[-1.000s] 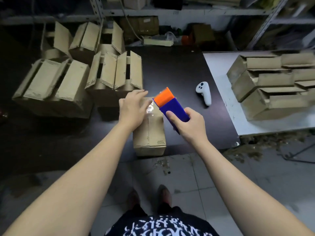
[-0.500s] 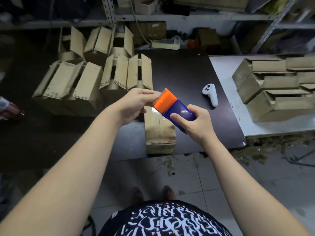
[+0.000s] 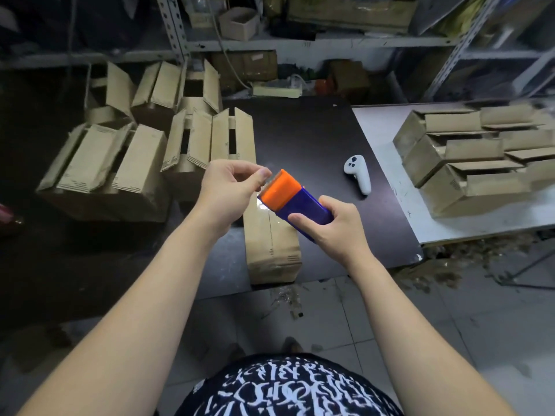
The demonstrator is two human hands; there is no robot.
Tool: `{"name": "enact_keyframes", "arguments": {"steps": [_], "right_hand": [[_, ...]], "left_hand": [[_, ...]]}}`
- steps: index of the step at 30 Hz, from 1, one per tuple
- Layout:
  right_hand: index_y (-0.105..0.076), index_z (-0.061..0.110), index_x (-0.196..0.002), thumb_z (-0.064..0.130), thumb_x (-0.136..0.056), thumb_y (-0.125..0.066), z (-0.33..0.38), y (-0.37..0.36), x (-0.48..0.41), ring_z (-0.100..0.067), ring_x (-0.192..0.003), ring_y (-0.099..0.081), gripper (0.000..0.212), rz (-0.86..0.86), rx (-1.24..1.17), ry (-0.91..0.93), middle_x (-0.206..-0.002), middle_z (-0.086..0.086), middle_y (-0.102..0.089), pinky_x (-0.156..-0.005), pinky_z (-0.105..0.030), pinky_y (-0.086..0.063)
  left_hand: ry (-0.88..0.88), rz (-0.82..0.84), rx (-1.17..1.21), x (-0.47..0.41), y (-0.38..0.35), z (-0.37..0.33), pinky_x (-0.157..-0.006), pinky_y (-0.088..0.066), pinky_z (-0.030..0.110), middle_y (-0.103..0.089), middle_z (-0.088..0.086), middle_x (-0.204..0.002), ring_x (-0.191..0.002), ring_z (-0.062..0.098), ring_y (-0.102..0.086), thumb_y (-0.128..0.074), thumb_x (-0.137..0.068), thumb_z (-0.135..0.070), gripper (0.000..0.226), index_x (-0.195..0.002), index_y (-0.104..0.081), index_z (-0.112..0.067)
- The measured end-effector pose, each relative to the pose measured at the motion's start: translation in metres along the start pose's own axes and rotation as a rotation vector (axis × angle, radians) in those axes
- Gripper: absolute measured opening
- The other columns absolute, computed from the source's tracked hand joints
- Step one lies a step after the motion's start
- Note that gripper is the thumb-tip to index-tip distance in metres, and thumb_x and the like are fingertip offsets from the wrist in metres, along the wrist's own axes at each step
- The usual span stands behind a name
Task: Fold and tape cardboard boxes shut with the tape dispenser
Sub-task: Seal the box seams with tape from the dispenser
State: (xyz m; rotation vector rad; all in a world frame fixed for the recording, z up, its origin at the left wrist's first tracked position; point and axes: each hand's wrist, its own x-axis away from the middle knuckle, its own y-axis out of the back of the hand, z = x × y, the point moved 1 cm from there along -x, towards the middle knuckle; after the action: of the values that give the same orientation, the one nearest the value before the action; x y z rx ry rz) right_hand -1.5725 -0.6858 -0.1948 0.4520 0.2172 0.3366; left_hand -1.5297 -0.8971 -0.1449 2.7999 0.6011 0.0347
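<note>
The right hand (image 3: 333, 226) grips the blue body of the tape dispenser (image 3: 292, 196), fingers curled round it, with its orange head tilted up and to the left. The left hand (image 3: 228, 193) meets that head, thumb and forefinger pinched together at its toothed edge; whether tape lies between them cannot be told. The dispenser is held in the air above the far end of 1 shut cardboard box (image 3: 271, 247), which lies lengthwise at the front edge of the dark counter (image 3: 306, 136). Open-flapped boxes (image 3: 207, 139) crowd the counter's left and back. A white controller (image 3: 357, 174) lies near its right edge.
</note>
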Motion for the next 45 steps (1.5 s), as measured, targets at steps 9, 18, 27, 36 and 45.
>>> {"name": "enact_keyframes", "arguments": {"steps": [9,18,27,36,45], "right_hand": [[-0.057,0.020,-0.066,0.066,-0.071,-0.075,-0.022,0.000,0.002,-0.008,-0.051,-0.042,0.050,-0.016,0.038,-0.003,-0.053,0.013,-0.051,-0.051,-0.021,-0.034],[-0.054,0.025,-0.060,0.061,-0.078,-0.079,-0.062,0.009,0.018,-0.008,-0.051,-0.049,0.048,-0.036,0.178,-0.145,-0.053,0.016,-0.057,-0.053,-0.030,-0.038],[-0.051,0.011,-0.058,0.076,-0.078,-0.065,-0.059,0.007,0.010,-0.021,-0.054,-0.053,0.070,-0.101,0.128,-0.280,-0.055,-0.005,-0.060,-0.059,-0.044,-0.049],[-0.050,0.024,-0.060,0.060,-0.077,-0.081,-0.068,0.012,0.027,-0.007,-0.050,-0.046,0.051,-0.110,0.088,-0.139,-0.051,0.013,-0.053,-0.051,-0.020,-0.034],[-0.056,0.012,-0.062,0.078,-0.082,-0.060,-0.058,0.016,0.007,-0.019,-0.064,-0.058,0.069,-0.180,0.370,-0.435,-0.063,-0.001,-0.062,-0.056,-0.032,-0.038]], "left_hand": [[-0.021,-0.021,-0.084,0.004,-0.018,-0.008,-0.079,-0.057,0.025,-0.074,-0.005,-0.091,-0.089,0.010,-0.069,-0.071,-0.095,-0.018,0.010,-0.100,-0.079,-0.015],[-0.128,-0.091,-0.123,-0.013,0.014,-0.025,-0.072,-0.048,0.016,-0.070,-0.013,-0.080,-0.074,-0.002,-0.063,-0.073,-0.094,-0.017,0.006,-0.091,-0.076,-0.022],[-0.319,-0.058,-0.211,-0.002,0.008,-0.028,-0.068,-0.040,0.009,-0.062,-0.006,-0.080,-0.074,0.002,-0.057,-0.071,-0.094,-0.012,0.007,-0.094,-0.078,-0.010],[-0.136,-0.267,-0.078,-0.019,0.023,-0.041,-0.074,-0.055,0.022,-0.072,-0.007,-0.085,-0.079,0.002,-0.066,-0.071,-0.095,-0.017,0.010,-0.098,-0.079,-0.013],[-0.480,0.144,-0.251,0.006,-0.012,-0.046,-0.065,-0.045,0.028,-0.061,0.009,-0.084,-0.075,0.014,-0.057,-0.071,-0.094,-0.009,0.008,-0.095,-0.078,-0.004]]}}
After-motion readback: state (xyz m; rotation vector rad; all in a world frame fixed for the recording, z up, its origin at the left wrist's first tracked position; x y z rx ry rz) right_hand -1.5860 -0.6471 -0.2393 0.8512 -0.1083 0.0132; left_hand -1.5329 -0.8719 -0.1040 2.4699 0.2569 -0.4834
